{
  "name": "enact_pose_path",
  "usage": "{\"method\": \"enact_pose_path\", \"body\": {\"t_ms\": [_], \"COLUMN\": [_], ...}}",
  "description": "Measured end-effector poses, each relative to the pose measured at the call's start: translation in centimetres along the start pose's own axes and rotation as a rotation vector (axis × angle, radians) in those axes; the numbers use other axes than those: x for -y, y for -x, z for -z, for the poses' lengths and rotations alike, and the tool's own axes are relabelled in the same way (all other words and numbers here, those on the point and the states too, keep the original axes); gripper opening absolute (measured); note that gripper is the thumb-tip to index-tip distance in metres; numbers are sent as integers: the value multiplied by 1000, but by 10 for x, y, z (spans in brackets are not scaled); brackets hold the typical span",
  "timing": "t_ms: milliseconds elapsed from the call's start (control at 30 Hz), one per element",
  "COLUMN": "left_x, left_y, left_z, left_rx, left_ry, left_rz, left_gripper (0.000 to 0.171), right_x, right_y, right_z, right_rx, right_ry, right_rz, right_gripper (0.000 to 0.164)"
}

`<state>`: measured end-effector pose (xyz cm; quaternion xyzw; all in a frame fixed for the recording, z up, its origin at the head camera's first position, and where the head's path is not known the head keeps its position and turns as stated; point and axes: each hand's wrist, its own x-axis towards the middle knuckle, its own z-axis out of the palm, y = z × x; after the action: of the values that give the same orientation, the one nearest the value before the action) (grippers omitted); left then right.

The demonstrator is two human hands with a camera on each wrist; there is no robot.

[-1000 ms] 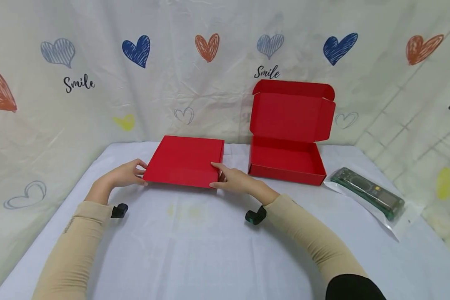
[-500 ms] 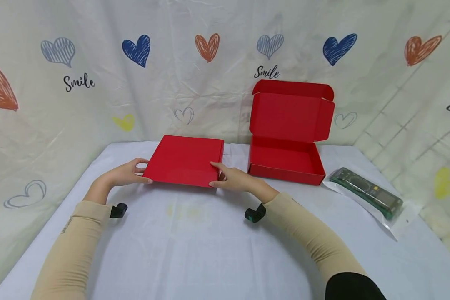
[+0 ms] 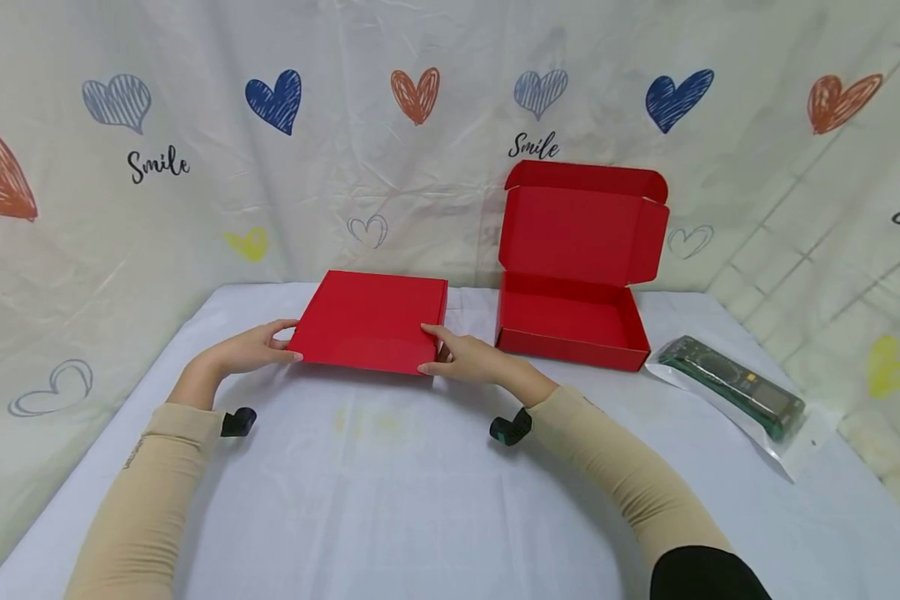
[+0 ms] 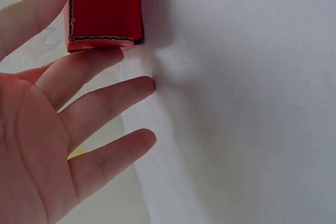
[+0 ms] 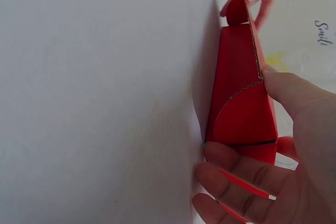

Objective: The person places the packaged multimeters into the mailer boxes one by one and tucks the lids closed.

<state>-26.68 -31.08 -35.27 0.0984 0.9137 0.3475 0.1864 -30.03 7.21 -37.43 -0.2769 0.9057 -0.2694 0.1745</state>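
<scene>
The lidded red box (image 3: 371, 321) has barely shifted on the tabletop (image 3: 420, 500), left of the open red box (image 3: 573, 348), as the left hand (image 3: 249, 348) and right hand (image 3: 474, 360) pinch its near corners, suggesting a steadying moment.

Soft, diffuse light; faint, blurred shadows on the smooth white tablecloth (image 4: 273, 108) beyond the bare left hand (image 4: 50, 124); wrist views hazy.
</scene>
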Motion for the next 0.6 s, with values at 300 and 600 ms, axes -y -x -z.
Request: {"method": "enact_pose_path", "body": {"t_ms": [300, 600], "left_x": [2, 3], "left_y": [-1, -5], "left_z": [0, 1], "left_rx": [-13, -25], "left_ry": [-59, -36], "left_rz": [5, -29], "left_gripper": [89, 81], "right_x": [0, 0], "right_y": [-1, -1], "right_z": [-1, 0], "right_rx": [3, 8], "right_ry": [-5, -8], "right_rz": [3, -1], "right_gripper": [84, 84]}}
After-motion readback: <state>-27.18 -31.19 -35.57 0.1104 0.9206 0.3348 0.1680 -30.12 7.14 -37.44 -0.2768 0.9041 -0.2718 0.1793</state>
